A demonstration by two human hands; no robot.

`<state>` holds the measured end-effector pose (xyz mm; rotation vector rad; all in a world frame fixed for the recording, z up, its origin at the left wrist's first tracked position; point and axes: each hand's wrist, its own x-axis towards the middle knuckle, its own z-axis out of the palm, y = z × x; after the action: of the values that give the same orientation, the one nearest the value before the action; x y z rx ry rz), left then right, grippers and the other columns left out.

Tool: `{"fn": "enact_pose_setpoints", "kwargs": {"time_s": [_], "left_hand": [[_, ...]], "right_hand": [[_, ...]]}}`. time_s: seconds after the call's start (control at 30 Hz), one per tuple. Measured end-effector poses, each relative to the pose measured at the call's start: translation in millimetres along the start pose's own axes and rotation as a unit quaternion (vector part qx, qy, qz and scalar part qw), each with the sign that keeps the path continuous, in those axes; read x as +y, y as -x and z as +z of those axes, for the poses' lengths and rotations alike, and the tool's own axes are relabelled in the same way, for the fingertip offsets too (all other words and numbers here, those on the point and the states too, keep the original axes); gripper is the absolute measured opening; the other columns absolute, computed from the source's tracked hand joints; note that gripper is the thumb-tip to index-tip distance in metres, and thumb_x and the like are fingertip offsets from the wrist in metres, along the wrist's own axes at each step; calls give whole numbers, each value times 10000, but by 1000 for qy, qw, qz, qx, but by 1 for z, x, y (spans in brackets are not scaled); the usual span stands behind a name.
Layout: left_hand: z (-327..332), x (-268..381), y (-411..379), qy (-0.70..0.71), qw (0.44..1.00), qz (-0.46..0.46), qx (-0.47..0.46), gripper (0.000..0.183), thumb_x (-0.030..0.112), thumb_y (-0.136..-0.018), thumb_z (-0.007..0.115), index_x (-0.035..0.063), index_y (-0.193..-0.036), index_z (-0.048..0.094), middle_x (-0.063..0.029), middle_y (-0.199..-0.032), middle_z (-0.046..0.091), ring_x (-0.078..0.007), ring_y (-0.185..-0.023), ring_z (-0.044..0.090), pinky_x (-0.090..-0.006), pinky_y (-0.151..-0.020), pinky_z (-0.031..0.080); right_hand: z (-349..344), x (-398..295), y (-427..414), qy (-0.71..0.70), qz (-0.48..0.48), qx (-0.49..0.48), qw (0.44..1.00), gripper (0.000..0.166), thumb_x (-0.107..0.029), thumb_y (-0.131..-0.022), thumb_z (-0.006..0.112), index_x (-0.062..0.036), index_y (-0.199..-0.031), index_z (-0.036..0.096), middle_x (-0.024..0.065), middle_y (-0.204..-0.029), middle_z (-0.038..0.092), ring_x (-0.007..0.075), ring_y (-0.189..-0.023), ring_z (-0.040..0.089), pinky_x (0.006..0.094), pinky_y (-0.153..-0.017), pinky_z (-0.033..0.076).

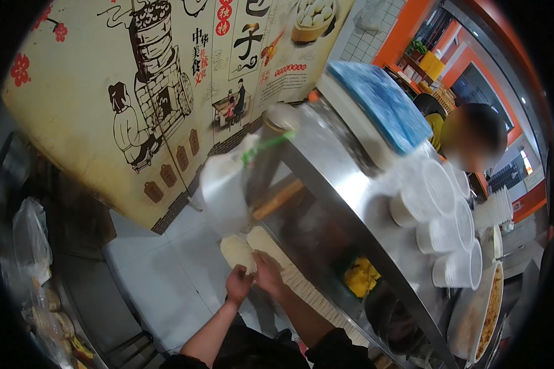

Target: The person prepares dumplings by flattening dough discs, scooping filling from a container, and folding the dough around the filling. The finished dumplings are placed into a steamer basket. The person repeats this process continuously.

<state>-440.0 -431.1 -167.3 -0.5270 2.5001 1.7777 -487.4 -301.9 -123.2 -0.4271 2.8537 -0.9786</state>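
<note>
My left hand grips the near end of a flat, oblong piece of pale dough. My right hand is against the right side of the same end, with its fingertips on the dough. The dough hangs out over the tiled floor, away from my body. To the right, a long row of similar pale dough pieces lies packed side by side along the edge of the steel counter's lower level. My right forearm covers part of that row.
A steel counter runs along my right, bearing stacked clear plastic tubs, a blue-topped box and a food-filled tray. Below sit a wooden bar and yellow food. A white plastic bag hangs ahead. A person is beyond.
</note>
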Motion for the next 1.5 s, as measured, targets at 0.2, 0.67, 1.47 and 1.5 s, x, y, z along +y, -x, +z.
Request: {"fn": "enact_pose_setpoints", "kwargs": {"time_s": [0.2, 0.67, 1.47, 1.5], "left_hand": [[-21, 29, 2, 123, 983, -96, -99, 219, 178, -821, 697, 37, -987, 669, -112, -857, 712, -160, -766, 676, -301, -712, 516], [-40, -25, 19, 100, 968, -141, -181, 244, 208, -815, 726, 23, -958, 655, -96, -882, 685, -201, -809, 643, -337, -759, 503], [3, 42, 145, 573, 520, -411, -482, 613, 271, -892, 606, 118, -1449, 401, -244, -1367, 513, -448, -1253, 517, -557, -1093, 395], [8, 41, 151, 562, 514, -407, -504, 601, 250, -891, 606, 97, -1437, 409, -237, -1351, 528, -433, -1238, 534, -547, -1087, 405]], "right_hand": [[18, 14, 5, 69, 41, -24, 996, 334, -138, -783, 660, -19, -1087, 586, 190, -1130, 618, 388, -1065, 587, 470, -917, 475], [13, -23, 36, 97, -14, -41, 994, 227, -157, -790, 644, -35, -973, 586, 170, -950, 632, 374, -941, 628, 487, -763, 506], [-110, -7, 199, -450, 306, -178, 820, 262, -221, -882, 696, 33, -945, 690, 28, -788, 646, 138, -753, 595, 291, -667, 479], [-114, -6, 208, -457, 273, -133, 836, 256, -208, -870, 696, 36, -947, 688, 28, -778, 646, 141, -757, 600, 296, -674, 483]]}}
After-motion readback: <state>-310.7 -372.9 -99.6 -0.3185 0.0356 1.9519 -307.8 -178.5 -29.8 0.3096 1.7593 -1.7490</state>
